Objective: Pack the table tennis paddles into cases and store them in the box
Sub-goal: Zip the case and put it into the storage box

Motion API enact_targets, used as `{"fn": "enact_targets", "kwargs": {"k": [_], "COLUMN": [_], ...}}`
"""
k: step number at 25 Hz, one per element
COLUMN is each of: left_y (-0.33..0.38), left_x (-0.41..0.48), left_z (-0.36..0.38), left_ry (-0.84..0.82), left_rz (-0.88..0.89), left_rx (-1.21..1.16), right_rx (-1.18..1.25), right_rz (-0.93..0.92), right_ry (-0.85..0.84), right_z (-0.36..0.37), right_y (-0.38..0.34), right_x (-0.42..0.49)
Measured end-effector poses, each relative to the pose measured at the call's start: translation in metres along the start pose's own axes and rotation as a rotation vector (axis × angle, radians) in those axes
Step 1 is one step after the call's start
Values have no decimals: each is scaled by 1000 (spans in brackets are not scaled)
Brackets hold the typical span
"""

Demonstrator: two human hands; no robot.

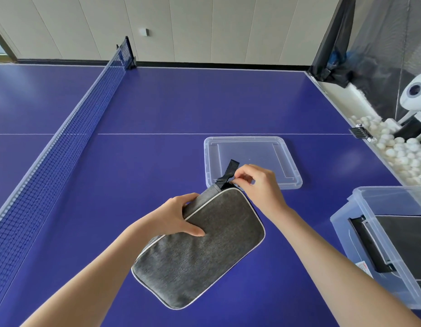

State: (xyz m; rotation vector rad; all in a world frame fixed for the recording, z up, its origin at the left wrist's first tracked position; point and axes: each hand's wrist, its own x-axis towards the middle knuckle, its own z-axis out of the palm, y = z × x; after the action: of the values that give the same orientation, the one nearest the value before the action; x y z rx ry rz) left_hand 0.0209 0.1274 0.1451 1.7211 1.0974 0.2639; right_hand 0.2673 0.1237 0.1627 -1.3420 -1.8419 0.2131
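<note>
a: quick, left to right. containers first.
b: net [70, 128] runs up the left of the blue table [181, 102]. then the left hand [176, 215] grips the long left edge of the grey case [200, 251], thumb flat on the top face, fingers curled round the side.
a: where's the case, what's in it?
b: centre frame, in front of the person, tilted over the table. can't tell if its lower end touches the top. what's inside is hidden, and the edge with white piping that shows looks closed.
a: right hand?
b: right hand [259, 185] is at the case's far corner, thumb and finger pinched narrow on something small just beside the black strap loop [228, 172]. too small to name.
a: next container.
b: clear lid [252, 147] lies flat on the table just behind that hand. the hand and strap cover part of its near edge.
a: and the box?
b: clear box [353, 223] stands at the near right of the table, lid off. a dark flat case [412, 244] lies in it, cut off by the frame edge.
a: surroundings?
b: a trough [341, 90] along the table's right edge holds white balls [398, 152]. a white ball machine [414, 95] stands over it, with black mesh [370, 43] behind.
</note>
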Motion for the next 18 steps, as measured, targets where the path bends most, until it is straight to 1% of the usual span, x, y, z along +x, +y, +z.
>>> {"fn": "enact_targets", "kwargs": {"k": [4,7,9,11,13,15,16,18], "left_y": [2,-3,-7,-12,-18,-25,-29,-35], "left_x": [4,4,3,-1,-6,-11,-13,-17], "left_z": [2,6,11,15,18,19,20,22], "left_ry": [-23,-12,13,45,84,152,188,241], "left_rz": [-12,-24,-39,-47,-66,-96,-111,-128], "left_rx": [61,-8,-86,-232,-408,-560,-631,-753], "right_rx": [-49,-90,-82,-28,51,178,265,489], "right_rz": [-61,-103,-69,45,216,434,555,798], "right_ry": [-30,-50,-77,-73,1,86,101,53], "right_z": [4,5,5,5,5,4,5,10], "right_y": [-6,-6,-5,-1,5,11,13,13], "right_x": [1,1,3,3,-2,-17,-27,-52]}}
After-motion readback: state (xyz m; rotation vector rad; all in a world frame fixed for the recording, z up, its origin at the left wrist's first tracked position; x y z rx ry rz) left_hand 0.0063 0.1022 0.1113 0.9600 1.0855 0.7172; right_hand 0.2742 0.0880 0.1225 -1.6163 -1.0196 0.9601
